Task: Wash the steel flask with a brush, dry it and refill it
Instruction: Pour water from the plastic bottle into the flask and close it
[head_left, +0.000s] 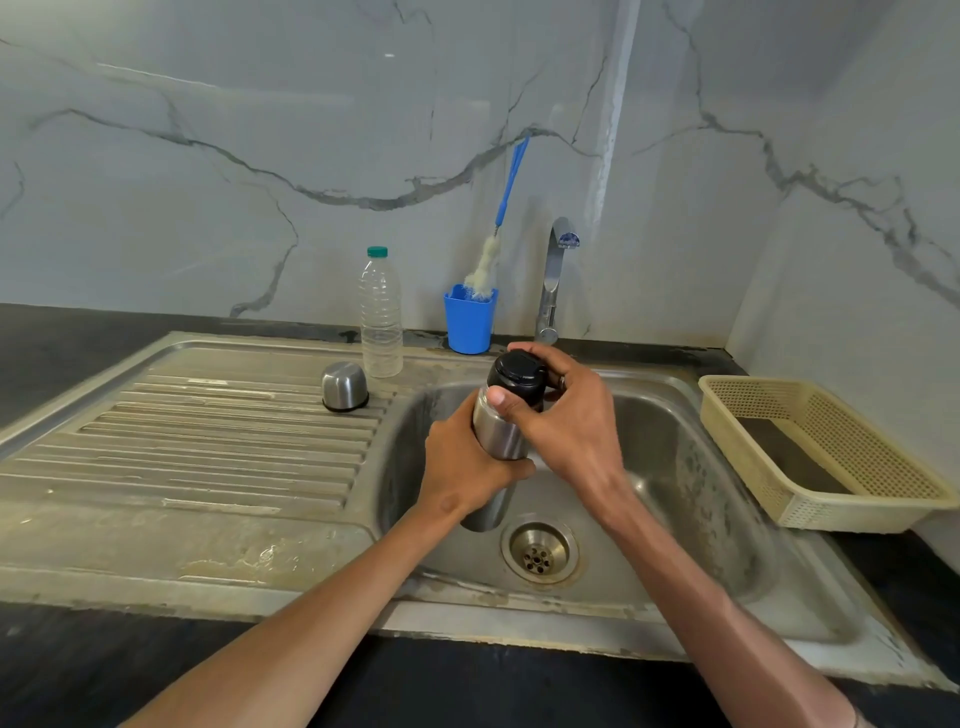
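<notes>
Flask (496, 436) is held tilted over the sink (675, 415): my left hand (462, 467) wraps its steel body, and my right hand (563, 415) grips the black stopper (517, 376), with the steel cup (344, 387) inverted on the drainboard at left. Risk: a slack left grip while twisting would let the body rotate or drop into the basin. Brush (493, 249) stands in the blue holder (469, 322) behind, beside the tap (553, 280).

Left hand (462, 462) grips flask (498, 436) body; right hand (566, 415) curled round stopper (517, 375).
</notes>
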